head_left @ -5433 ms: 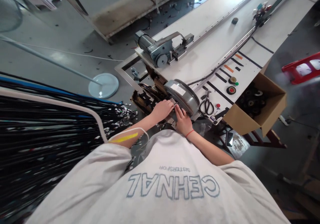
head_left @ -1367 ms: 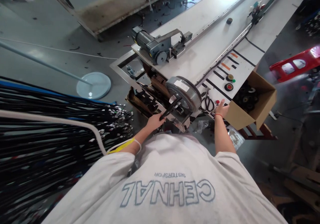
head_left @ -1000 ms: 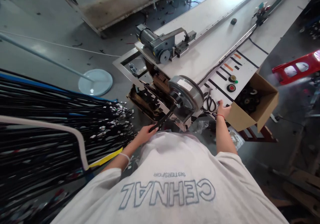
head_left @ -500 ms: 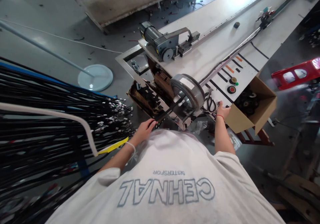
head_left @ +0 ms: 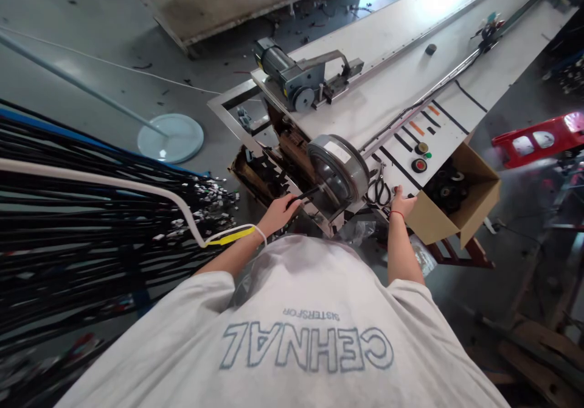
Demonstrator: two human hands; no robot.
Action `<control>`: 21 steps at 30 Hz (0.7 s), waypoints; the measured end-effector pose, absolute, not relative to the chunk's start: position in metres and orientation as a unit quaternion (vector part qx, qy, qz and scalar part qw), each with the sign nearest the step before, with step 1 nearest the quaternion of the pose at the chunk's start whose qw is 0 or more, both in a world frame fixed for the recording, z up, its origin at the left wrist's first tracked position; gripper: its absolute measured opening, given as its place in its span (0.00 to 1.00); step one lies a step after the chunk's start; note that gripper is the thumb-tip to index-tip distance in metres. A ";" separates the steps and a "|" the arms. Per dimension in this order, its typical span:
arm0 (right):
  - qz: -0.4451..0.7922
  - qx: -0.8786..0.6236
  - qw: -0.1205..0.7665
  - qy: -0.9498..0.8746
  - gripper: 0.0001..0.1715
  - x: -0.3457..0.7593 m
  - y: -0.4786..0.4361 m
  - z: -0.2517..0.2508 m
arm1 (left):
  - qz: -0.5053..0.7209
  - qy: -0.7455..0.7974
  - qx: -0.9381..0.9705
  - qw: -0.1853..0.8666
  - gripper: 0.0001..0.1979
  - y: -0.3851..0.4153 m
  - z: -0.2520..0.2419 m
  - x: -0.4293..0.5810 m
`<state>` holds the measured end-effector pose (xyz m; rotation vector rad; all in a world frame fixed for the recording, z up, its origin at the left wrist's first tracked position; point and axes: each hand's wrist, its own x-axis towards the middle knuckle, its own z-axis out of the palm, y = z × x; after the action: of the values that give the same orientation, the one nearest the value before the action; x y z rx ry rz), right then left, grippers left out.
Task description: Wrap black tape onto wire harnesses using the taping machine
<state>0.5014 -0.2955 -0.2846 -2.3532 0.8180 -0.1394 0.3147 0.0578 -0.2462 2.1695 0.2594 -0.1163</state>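
My left hand (head_left: 279,213) is closed on a dark cable bundle (head_left: 306,195), which runs from my fingers to the grey wheel (head_left: 340,166) at the table's near end. A white cord with a yellow tag (head_left: 232,236) hangs across my left wrist. At the table edge rests my right hand (head_left: 403,204), thumb and fingers apart, with a small object by the thumb that I cannot make out. Black-handled scissors (head_left: 379,190) lie just left of it. Two tape rolls (head_left: 419,165) sit farther up the tabletop, near black and orange strips.
A motor unit (head_left: 292,76) is mounted on the long white table (head_left: 365,104). An open cardboard box (head_left: 474,195) holding black rolls stands right of my right hand. Many black cables (head_left: 114,213) hang at left, near a round white stand base (head_left: 171,137). A red plastic stool (head_left: 538,143) is at right.
My left hand has moved up and right, closer to the wheel, and the cable between them is shorter. The white cord and yellow tag shifted right with it. My right hand stays nearly in place.
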 end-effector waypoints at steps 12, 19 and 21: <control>-0.051 -0.877 0.317 0.358 0.48 0.502 -0.293 -0.288 | -0.087 0.093 0.891 0.436 0.21 0.043 -0.255 0.341; -0.041 -0.874 0.319 0.364 0.47 0.503 -0.293 -0.289 | 0.001 0.027 0.896 0.442 0.23 0.061 -0.185 0.333; -0.044 -0.873 0.321 0.364 0.46 0.503 -0.294 -0.289 | -0.017 -0.008 0.863 0.505 0.26 0.076 -0.162 0.325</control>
<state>0.5029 -0.2943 -0.2886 -2.2946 0.9570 -0.1144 0.3253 0.0765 -0.1624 2.0825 -0.0187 -0.0418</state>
